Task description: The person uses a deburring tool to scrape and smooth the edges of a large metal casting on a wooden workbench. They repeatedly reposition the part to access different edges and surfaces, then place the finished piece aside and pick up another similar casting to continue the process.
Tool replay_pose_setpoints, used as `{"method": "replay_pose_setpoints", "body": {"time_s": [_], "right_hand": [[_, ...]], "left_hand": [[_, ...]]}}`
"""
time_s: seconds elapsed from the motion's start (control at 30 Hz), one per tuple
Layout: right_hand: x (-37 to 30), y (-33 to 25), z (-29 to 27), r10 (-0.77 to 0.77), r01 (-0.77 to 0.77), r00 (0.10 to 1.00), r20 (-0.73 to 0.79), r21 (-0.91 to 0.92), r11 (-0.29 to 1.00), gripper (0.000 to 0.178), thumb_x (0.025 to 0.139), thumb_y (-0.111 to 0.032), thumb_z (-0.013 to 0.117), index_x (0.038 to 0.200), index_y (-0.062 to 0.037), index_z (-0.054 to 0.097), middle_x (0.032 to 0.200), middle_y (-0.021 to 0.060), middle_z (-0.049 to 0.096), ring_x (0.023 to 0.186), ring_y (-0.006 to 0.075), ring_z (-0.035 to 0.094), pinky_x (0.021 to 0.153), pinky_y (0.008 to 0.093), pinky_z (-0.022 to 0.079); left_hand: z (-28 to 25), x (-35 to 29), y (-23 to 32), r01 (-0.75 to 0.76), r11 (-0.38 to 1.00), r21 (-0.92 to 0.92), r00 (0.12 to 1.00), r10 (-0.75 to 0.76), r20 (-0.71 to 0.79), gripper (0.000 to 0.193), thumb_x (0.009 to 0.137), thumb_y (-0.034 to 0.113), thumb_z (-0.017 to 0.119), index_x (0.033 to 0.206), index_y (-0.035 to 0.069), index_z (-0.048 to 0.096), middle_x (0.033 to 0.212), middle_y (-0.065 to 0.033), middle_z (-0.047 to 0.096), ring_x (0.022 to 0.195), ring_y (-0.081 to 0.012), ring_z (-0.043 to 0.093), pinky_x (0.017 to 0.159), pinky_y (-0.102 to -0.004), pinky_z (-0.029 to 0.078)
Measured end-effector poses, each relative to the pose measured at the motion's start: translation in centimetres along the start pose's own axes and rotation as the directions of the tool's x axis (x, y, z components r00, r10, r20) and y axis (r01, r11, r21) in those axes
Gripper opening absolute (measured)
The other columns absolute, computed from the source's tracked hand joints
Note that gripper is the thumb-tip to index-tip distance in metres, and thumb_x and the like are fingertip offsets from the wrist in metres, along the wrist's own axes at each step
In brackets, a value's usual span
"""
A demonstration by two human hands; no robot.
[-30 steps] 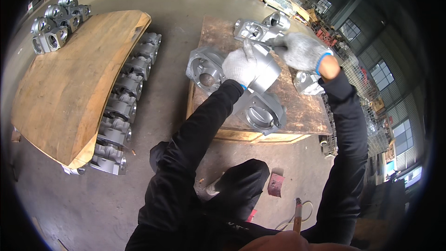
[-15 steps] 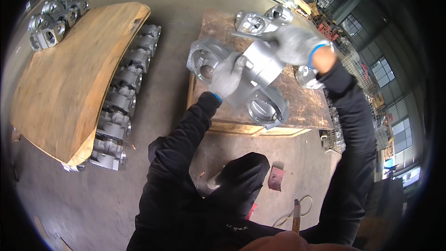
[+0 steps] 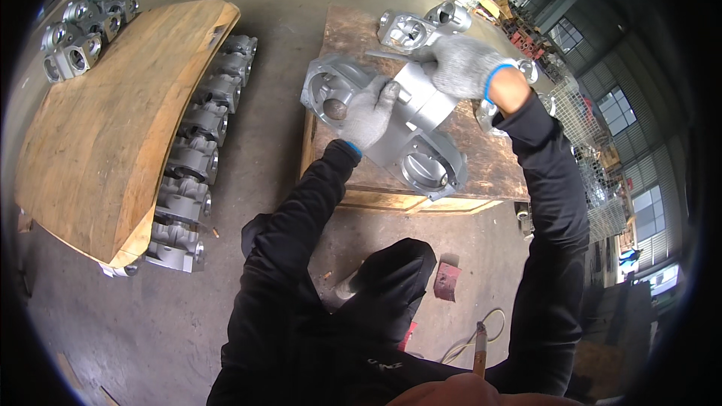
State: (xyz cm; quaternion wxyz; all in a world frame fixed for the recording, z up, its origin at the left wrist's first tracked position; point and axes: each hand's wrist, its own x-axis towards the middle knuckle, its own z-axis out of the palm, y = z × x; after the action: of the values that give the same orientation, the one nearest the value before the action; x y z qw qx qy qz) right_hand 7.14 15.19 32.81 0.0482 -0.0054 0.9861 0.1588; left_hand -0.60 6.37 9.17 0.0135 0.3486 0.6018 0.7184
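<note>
A large grey cast-metal housing [image 3: 410, 131] with round openings lies tilted on a low wooden pallet board [image 3: 496, 158]. My left hand [image 3: 368, 113], in a white knit glove, presses on its left side near a round bore. At the housing's upper edge my gloved right hand [image 3: 459, 64] grips it. Both sleeves are black.
More grey castings [image 3: 410, 26] sit at the pallet's far end. To the left, a big plywood sheet [image 3: 113, 120] covers a stacked row of castings [image 3: 192, 165], with several more on top [image 3: 79, 30]. Wire cages [image 3: 594, 143] stand right. A red scrap [image 3: 447, 282] lies on the concrete floor.
The housing has been lowered and turned toward the near pallet edge. My left hand slid from its top to the left side; my right hand stayed on the upper edge.
</note>
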Motion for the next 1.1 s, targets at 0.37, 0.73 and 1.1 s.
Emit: {"method": "replay_pose_setpoints", "body": {"time_s": [0.37,0.73,1.1], "right_hand": [[-0.5,-2.8,0.2,0.088,-0.082,0.996,0.018,-0.239,0.968,0.031,0.08,-0.016,0.059,0.103,-0.0088,0.079,0.093,0.0207,0.075,0.089,0.04,0.073,0.079,0.0493,0.057],[-1.1,-4.2,1.2,0.122,-0.1,0.99,0.073,-0.252,0.963,0.038,0.085,-0.013,0.059,0.119,-0.0114,0.077,0.094,0.0186,0.076,0.091,0.0381,0.073,0.08,0.049,0.058],[-0.9,-3.6,4.6,0.047,-0.041,0.996,-0.07,0.088,0.995,0.031,0.089,-0.025,0.061,0.108,-0.0052,0.075,0.089,0.0243,0.073,0.084,0.0429,0.072,0.076,0.0503,0.057]], "left_hand": [[-3.2,-3.5,-2.5,0.019,0.995,-0.098,0.927,-0.054,-0.372,0.036,0.107,0.028,0.057,0.13,0.001,0.063,0.112,-0.0214,0.073,0.099,-0.0336,0.071,0.091,-0.0406,0.054],[-5.5,-3.2,4.3,-0.155,0.986,-0.063,0.844,0.099,-0.527,0.027,0.108,0.014,0.055,0.13,-0.001,0.059,0.117,-0.0153,0.071,0.105,-0.02,0.067,0.095,-0.0332,0.053],[-4.6,-1.5,6.0,-0.16,0.987,0.031,0.853,0.154,-0.498,0.025,0.107,0.012,0.053,0.129,0.001,0.059,0.119,-0.0127,0.069,0.111,-0.0199,0.064,0.102,-0.0341,0.049]]}}
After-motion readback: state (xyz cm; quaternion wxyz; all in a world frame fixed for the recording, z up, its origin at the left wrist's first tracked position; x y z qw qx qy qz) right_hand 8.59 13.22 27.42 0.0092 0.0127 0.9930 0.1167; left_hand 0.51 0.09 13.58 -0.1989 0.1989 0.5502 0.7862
